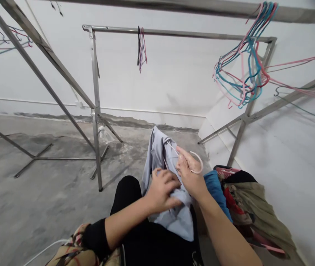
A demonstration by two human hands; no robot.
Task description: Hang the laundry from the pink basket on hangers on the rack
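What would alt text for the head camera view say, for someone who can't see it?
A person's right hand holds a white hanger at a pale blue garment while the left hand presses the cloth. Metal racks with colored hangers stand ahead on a concrete floor.

Beneath the left grip point(161, 192), the pale blue shirt point(171, 221) bunches so that its collar and sleeves cannot be told apart, and the white hanger point(197, 162) held in the right grip point(190, 173) passes out of sight inside it. To the right of that grip, a heap of clothes point(246, 207) hides most of a red basket point(226, 171). Below the left grip, patterned cloth point(71, 249) is cut off by the picture's bottom edge.
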